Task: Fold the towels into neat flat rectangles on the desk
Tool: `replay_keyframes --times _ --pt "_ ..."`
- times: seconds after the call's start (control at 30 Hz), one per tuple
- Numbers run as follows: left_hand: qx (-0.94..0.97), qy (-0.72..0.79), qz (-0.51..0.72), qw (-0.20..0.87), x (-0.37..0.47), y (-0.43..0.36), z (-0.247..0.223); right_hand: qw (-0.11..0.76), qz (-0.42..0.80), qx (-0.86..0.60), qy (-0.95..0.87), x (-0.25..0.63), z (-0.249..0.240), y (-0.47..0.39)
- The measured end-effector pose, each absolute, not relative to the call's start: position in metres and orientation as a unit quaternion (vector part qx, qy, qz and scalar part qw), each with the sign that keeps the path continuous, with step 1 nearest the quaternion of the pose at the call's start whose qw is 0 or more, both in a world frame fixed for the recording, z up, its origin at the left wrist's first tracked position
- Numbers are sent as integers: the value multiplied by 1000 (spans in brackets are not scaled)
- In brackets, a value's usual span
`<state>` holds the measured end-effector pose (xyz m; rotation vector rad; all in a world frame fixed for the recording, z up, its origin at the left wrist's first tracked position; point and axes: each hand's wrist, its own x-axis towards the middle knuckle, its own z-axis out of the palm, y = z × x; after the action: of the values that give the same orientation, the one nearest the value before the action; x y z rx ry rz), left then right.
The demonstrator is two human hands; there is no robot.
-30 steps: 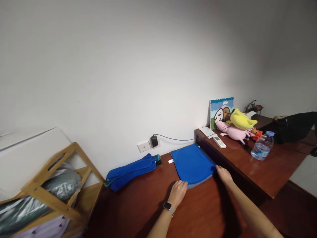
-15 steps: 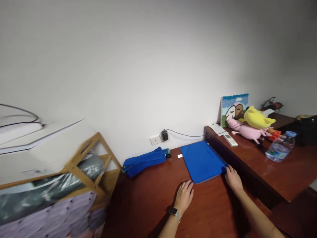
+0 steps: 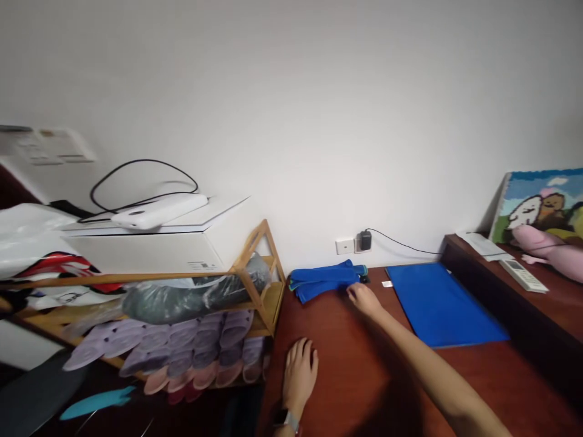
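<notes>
1. Already flat: blue cloth (image 3: 444, 303), right on bench (image 3: 337, 358).
2. Not spread: blue bundle (image 3: 321, 279), far, left of cloth.
3. Right hand (image 3: 364, 298): beside bundle; grip unclear.
4. Left hand (image 3: 299, 375): palm down on bench, holding nothing.

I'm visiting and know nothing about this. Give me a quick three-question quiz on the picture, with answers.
1. True or false: the watch is on the right wrist.
2. Which is nearest the right hand? A: remote. B: folded cloth. C: pink toy.
3. Fill in: the flat blue cloth lies on the ____.

Key:
1. False: the left hand has it at its wrist.
2. B.
3. Table.
</notes>
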<state>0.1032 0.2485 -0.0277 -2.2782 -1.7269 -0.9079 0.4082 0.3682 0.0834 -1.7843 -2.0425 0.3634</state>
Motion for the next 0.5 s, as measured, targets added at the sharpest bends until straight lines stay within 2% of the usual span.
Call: replay_keyframes --times 0.13,0.23,0.5 --pt "-760 -577 -298 23 111 246 -34 186 105 -692 -690 386 111 448" --pt "-765 -574 -294 8 109 247 -40 156 97 -734 -653 396 114 484" --pt "-751 -588 -299 -16 109 247 -53 118 81 -733 -665 395 103 485"
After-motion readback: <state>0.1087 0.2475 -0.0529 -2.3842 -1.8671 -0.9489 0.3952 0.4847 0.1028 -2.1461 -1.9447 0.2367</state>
